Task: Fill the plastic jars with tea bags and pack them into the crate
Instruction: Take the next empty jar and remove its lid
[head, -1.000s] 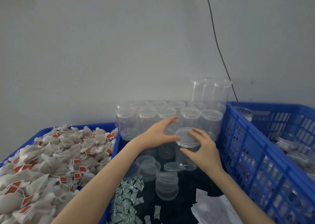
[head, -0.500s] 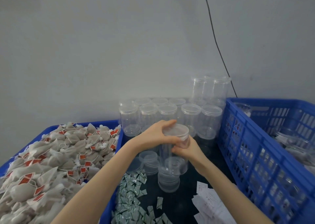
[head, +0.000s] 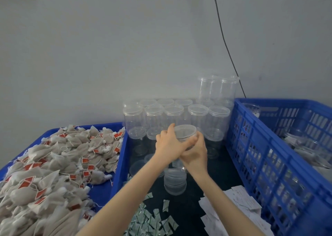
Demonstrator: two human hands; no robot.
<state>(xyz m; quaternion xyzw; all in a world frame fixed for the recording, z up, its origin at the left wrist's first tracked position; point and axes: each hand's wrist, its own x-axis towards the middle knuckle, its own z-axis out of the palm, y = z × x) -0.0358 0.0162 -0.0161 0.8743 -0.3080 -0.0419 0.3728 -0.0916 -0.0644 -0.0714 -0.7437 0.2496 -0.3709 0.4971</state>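
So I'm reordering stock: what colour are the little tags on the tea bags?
Red, on the tea bags in the head view, the only one.

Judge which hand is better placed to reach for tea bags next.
Left. The left hand is nearer the tea bags heaped on that side, while the right hand grips the jar from below and can hold it.
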